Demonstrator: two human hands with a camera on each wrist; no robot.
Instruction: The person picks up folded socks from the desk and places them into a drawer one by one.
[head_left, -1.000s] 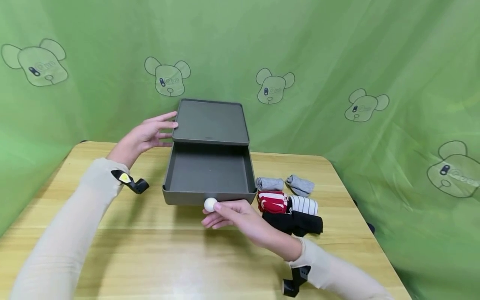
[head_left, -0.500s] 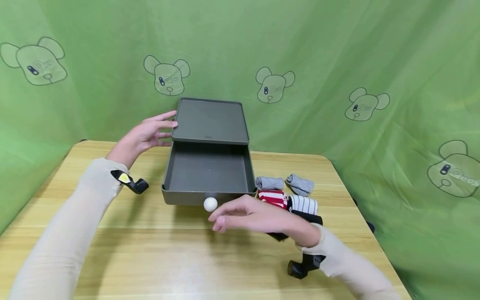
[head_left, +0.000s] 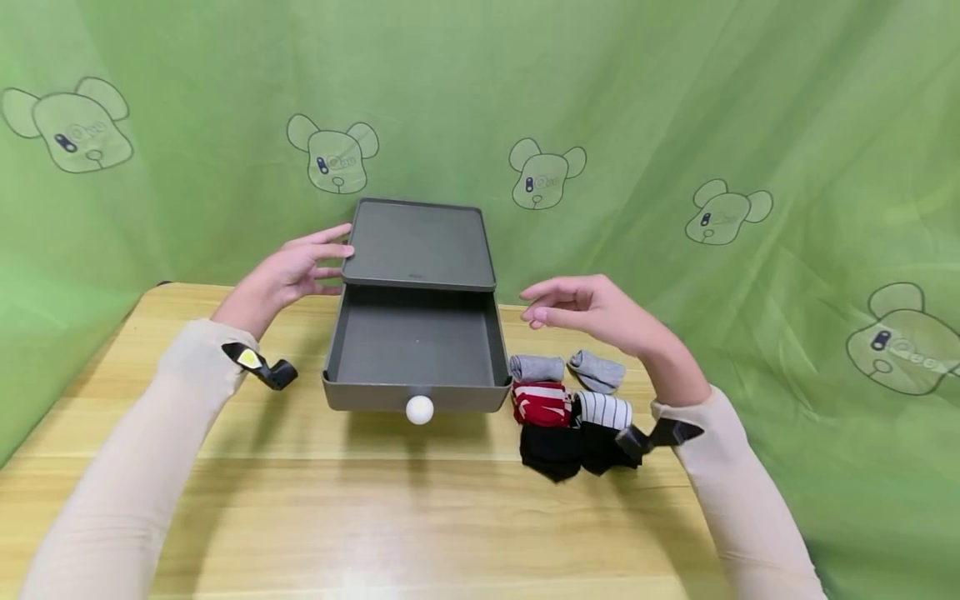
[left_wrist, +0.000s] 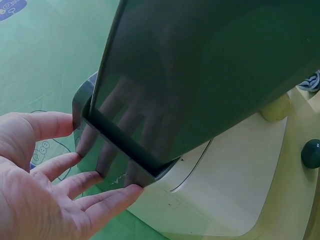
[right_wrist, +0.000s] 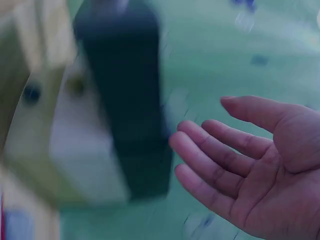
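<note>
A dark grey drawer box (head_left: 420,242) stands on the wooden table with its drawer (head_left: 417,346) pulled out toward me. The drawer has a round white knob (head_left: 420,409) on its front, and nothing lies in it. My left hand (head_left: 288,268) rests its fingertips on the box's left side. In the left wrist view, those fingers (left_wrist: 115,205) are spread along the dark wall. To the right of the box, my right hand (head_left: 600,312) hangs above the socks with loosely bent fingers and holds nothing. In the right wrist view it is apart from the blurred box (right_wrist: 132,100).
Rolled or folded socks lie right of the drawer: a grey roll (head_left: 536,367), another grey one (head_left: 596,371), a red-and-white one (head_left: 542,404), a white striped one (head_left: 604,409) and black ones (head_left: 551,452). A green curtain (head_left: 637,100) hangs behind the table (head_left: 300,500).
My right hand has let go of the white knob and moved right and back, over beyond the socks. The left hand and the pulled-out drawer have stayed in place.
</note>
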